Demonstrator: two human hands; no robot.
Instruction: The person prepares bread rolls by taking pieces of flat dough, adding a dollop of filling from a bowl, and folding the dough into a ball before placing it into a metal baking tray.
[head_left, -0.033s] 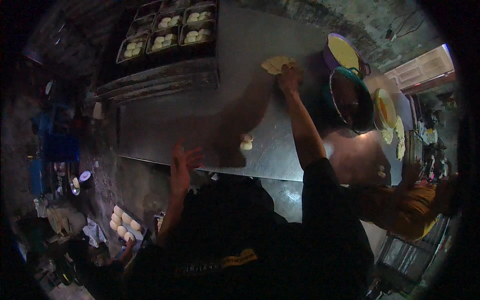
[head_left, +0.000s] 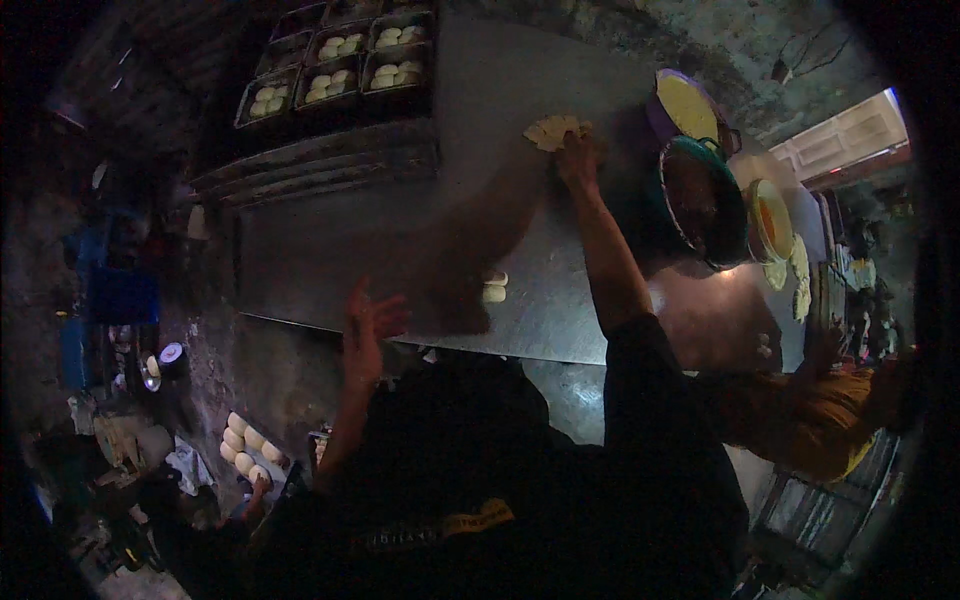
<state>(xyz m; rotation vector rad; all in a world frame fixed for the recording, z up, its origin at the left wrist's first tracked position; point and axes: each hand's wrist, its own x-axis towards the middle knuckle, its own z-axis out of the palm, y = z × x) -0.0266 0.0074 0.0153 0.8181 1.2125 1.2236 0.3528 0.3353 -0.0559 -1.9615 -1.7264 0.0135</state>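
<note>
My right hand (head_left: 577, 160) reaches far across the metal table and closes on the near right edge of a fan of flat, pale yellow dough pieces (head_left: 545, 132). Its fingertips are partly lost in shadow. Over the table's front edge, my left hand (head_left: 372, 318) is raised with its fingers spread and nothing in it. Between the two hands, two small pale dough balls (head_left: 494, 287) lie close together on the table.
At the far left stand dark tins (head_left: 335, 80) of dough balls. To the right are a purple basin (head_left: 688, 105) of yellow stuff, a dark green basin (head_left: 700, 200) and a yellow bowl (head_left: 770, 220). Co-workers are at the right, in orange (head_left: 800, 420), and lower left, beside a dough tray (head_left: 250, 445).
</note>
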